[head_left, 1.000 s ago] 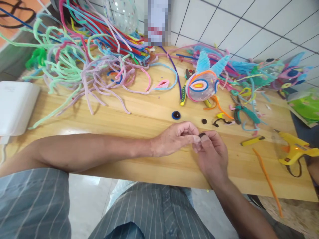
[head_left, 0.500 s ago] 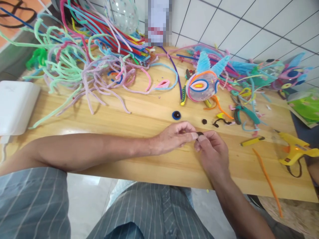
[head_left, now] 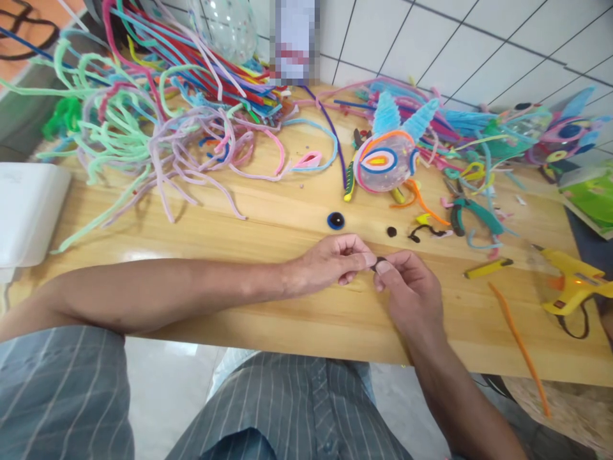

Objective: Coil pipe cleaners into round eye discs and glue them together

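Observation:
Between my fingertips is a small black piece (head_left: 379, 262), mostly covered; it looks like a coil of black pipe cleaner. My left hand (head_left: 335, 260) pinches its left side with thumb and finger. My right hand (head_left: 407, 281) is closed on its right side. Just beyond the hands lie a round black disc with a blue rim (head_left: 336, 221) and a small black coil (head_left: 391, 232). A bent strip of black pipe cleaner (head_left: 420, 234) rests to the right of that coil. Farther back stands a clear ball with blue fuzzy ears (head_left: 383, 172) and a coiled eye.
Pipe cleaners (head_left: 158, 140) are heaped at the back left. To the right are teal-handled pliers (head_left: 479, 214), a yellow cutter (head_left: 488, 268), an orange pipe cleaner (head_left: 520, 345) and a yellow glue gun (head_left: 575, 278). A white box (head_left: 31, 214) with a cable stands at left.
The view has shifted slightly. Both hands stay together on the black piece, with only a small movement of the fingers.

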Available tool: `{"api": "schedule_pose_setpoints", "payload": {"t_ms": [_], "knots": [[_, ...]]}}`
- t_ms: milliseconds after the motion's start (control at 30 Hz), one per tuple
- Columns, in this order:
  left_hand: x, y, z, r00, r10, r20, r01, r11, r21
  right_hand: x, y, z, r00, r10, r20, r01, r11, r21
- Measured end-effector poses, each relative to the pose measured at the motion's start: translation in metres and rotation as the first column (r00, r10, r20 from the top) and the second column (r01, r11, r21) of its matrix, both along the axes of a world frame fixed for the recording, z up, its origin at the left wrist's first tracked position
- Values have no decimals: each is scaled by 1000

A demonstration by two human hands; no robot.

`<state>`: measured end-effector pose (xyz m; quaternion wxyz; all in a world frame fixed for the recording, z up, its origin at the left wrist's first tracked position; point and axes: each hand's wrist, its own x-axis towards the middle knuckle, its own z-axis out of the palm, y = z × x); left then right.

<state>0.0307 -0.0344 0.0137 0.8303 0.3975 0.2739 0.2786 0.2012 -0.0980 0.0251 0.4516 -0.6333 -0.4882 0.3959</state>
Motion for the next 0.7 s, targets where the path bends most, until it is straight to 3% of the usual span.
{"api": "schedule_pose_setpoints", "payload": {"t_ms": [133,367,600,700], "knots": [[0,-2,-2,999,-7,-37,10,998,64,-4,-4,0,997,-41,67,37,998,56],[1,-6,-3,999,32,-42,-28,995,91,-4,-3,-1,999,-22,40,19,997,68],[1,-6,-4,995,92,-34,-90,994,69,-1,-1,-5,978,51,-205,-49,999,17],[1,-6,-5,995,96,-8,-95,993,69,2,0,-9,971,41,-233,-45,999,-9]]}}
